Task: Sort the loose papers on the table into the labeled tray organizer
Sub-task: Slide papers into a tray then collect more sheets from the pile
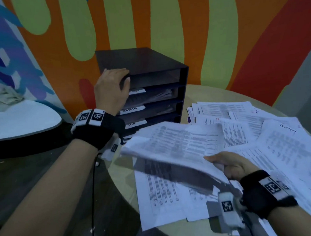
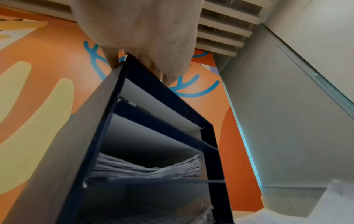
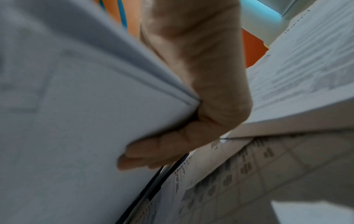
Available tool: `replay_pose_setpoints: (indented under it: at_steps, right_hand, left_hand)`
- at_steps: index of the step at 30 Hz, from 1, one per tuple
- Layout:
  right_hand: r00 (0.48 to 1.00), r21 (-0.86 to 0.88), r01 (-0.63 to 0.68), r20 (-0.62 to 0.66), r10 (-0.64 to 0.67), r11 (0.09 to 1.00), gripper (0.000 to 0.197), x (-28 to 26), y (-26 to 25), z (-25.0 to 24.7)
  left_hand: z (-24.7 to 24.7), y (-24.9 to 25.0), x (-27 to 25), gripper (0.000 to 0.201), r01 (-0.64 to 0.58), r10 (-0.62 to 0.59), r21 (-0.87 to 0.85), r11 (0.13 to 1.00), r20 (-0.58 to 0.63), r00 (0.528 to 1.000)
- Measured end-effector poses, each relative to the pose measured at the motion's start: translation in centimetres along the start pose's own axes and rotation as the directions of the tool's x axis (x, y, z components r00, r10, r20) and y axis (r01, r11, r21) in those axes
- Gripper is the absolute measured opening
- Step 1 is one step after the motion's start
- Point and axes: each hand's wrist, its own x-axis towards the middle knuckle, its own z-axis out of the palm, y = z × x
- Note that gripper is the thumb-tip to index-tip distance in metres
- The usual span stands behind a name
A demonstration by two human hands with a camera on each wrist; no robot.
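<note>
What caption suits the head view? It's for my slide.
Left hand steadies tray organizer; right hand lifts printed papers.

Painted wall (image 1: 164,18): orange with green shapes, upper frame. White round table (image 1: 16,119): left edge, bearing crumpled cloth (image 1: 4,95).

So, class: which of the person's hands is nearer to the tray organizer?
Left. The left hand grips the top front corner of the tray organizer. The right hand is apart from it, nearer the person, pinching a bundle of papers above the table.
</note>
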Motion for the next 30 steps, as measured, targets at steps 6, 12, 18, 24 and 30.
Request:
replay_pose_setpoints:
  at_steps: [6,12,18,24,30]
  right_hand:
    - [0.987,0.192,0.042,-0.161,-0.011,0.981,0.038,1.6,0.1,4.5]
    - [0.98,0.098,0.064,-0.192,-0.044,0.993,0.014,4.5,-0.6,10.7]
    - [0.979,0.062,0.049,-0.2,-0.036,0.997,0.03,7.9,-1.4,15.9]
    - [0.992,0.192,0.063,-0.116,-0.041,0.979,0.03,8.5,-3.2,18.6]
    - [0.998,-0.144,-0.022,-0.063,0.013,0.989,0.01,8.2,-4.2,20.8]
  left_hand:
    - [0.5,-0.9,-0.4,0.032,0.001,-0.01,-0.148,0.989,-0.063,0.998]
    - [1.7,-0.9,-0.7,0.031,-0.001,-0.025,-0.165,0.986,-0.155,0.988]
    - [1.9,-1.4,-0.7,0.034,-0.033,0.001,-0.173,0.984,-0.182,0.983]
    - [2.1,-1.4,-0.8,0.034,-0.033,-0.001,-0.158,0.987,-0.213,0.977]
    - [2.3,-1.6,-0.8,0.036,-0.054,0.02,-0.163,0.985,-0.207,0.978]
